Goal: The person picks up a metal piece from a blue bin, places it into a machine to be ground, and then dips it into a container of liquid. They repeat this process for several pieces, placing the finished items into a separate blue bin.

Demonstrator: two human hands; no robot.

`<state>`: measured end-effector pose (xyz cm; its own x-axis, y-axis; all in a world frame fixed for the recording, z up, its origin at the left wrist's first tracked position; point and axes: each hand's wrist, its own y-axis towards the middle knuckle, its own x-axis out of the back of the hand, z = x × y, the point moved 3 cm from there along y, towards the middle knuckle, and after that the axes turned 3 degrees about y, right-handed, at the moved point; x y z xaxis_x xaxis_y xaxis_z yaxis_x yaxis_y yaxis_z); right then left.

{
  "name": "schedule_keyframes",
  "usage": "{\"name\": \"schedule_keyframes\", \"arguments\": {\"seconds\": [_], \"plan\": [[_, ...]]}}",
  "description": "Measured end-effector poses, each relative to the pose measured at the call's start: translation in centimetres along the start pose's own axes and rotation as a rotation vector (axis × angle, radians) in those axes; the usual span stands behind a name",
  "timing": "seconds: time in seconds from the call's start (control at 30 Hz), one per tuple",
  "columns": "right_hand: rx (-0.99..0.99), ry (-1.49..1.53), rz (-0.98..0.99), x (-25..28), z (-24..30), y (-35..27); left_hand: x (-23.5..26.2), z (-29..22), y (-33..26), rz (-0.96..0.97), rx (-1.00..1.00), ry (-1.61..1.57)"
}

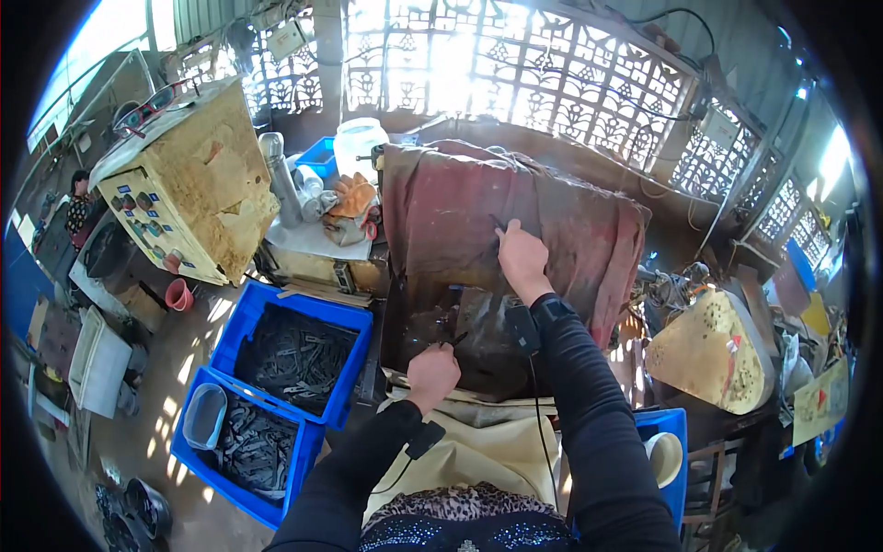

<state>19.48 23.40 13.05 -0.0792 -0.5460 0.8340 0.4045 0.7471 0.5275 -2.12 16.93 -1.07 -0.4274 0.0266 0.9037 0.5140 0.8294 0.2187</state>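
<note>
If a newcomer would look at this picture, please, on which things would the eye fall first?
Probably first on the bright patterned lattice across the top, with strong light behind it. Next, perhaps, on the two blue crates of dark pieces at lower left, and on the reddish cloth draped in the middle, with the right hand in front of it.

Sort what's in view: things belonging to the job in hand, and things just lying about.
Likely part of the job:
dark piece in the left hand
second dark piece in the right hand
blue bins holding dark parts
reddish cloth near the right hand

Apparently just lying about:
orange glove
red bucket
translucent jar
</note>
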Motion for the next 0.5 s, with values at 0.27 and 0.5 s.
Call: {"name": "schedule_keyframes", "arguments": {"seconds": [0.27,0.5], "plan": [[-0.029,0.044,0.058,-0.19,-0.17,0.07,-0.05,-0.14,-0.11,-0.043,-0.045,-0.009],[-0.021,0.022,0.029,-0.13,0.04,-0.1,0.07,-0.1,-0.18,0.008,-0.035,0.016]]}}
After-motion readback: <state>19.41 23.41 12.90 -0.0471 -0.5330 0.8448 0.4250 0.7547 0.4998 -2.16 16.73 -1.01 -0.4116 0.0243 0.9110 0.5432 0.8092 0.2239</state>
